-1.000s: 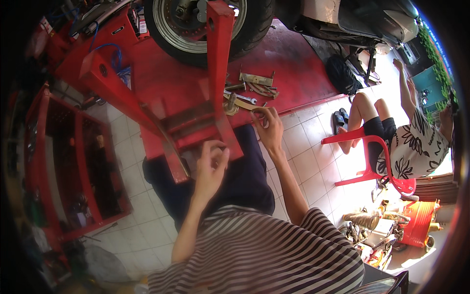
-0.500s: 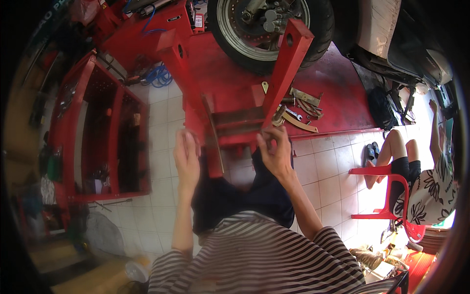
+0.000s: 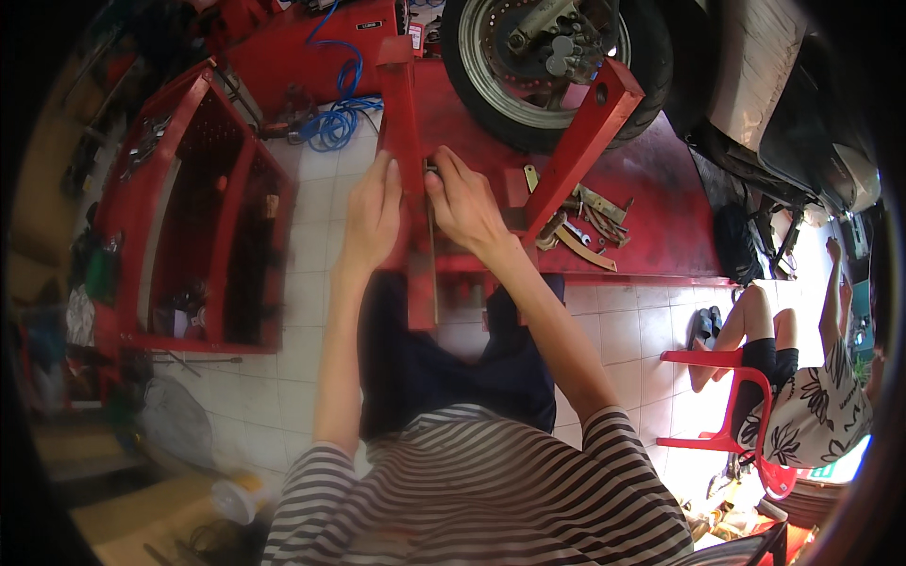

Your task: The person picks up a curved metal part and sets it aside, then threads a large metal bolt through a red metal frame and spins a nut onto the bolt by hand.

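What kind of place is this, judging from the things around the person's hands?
Most likely a motorcycle repair workshop. A scooter wheel sits clamped in a red metal stand on a red lift platform, loose hand tools lie on it, and a red tool cart stands to the left on the tiled floor.

Both hands, left hand and right hand, crowd the left red clamp arm. A front wheel blocks ahead; scattered metal tools clutter the red lift platform rightward. Bare tiled floor lies leftward, before a red tool cart.
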Available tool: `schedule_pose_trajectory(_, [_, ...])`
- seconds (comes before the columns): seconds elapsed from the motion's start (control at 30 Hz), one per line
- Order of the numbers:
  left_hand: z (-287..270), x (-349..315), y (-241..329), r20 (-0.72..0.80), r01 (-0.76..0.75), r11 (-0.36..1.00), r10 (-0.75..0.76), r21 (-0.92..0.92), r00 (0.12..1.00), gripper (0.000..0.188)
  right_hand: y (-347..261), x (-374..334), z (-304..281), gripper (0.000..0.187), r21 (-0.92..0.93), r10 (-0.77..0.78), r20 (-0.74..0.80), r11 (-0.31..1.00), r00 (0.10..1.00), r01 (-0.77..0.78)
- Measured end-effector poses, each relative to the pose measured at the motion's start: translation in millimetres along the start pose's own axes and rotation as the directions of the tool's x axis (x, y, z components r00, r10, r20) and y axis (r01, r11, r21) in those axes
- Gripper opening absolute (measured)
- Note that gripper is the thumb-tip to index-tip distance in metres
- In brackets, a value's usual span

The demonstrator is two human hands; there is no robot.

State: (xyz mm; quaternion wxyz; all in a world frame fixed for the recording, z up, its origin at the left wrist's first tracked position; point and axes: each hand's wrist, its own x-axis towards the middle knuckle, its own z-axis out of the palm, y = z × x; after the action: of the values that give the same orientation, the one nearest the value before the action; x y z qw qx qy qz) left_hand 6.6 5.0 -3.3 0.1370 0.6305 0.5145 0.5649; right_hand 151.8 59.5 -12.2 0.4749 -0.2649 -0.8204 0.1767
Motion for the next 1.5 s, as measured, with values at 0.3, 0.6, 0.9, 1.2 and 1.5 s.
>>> schedule_pose_trajectory(0.3, [1.5, -3.2, 5.6, -0.011, 0.02, 1.0, -0.02, 0.001, 1.0, 0.023, 4.2, -1.6, 8.8, 0.015, 0.036, -0.072, -0.09, 0.997, 0.993, 0.075])
schedule_pose_trajectory(0.6, [-2.4, -3.4, 9.0, 0.015, 0.001, 0.996, -0.002, 0.086, 1.0, 0.021, -4.2, -6.3, 0.4, 0.016, -0.008, 0.026, -0.033, 1.0, 0.999, -0.026])
schedule_pose_trajectory(0.9, [0.8, -3.1, 5.1, -0.047, 0.091, 0.995, -0.093, -0.03, 0.995, 0.026, -28.3, 9.3, -13.4, 0.018, 0.013, 0.044, -0.083, 0.999, 0.996, -0.043])
schedule_pose_trajectory(1.2, [-25.7, 3.7, 10.7, -0.166, 0.344, 0.87, -0.42, -0.352, 0.892, 0.041, -62.9, 42.6, -49.3, 0.021, 0.044, 0.067, 0.01, 0.997, 0.998, -0.068])
schedule_pose_trajectory(1.5, [-31.2, -25.4, 40.7, 0.036, 0.315, 0.826, -0.338, -0.468, 0.941, 0.042, -90.5, 56.9, -98.4, 0.016, 0.132, 0.022, -0.138, 0.991, 0.99, -0.004])
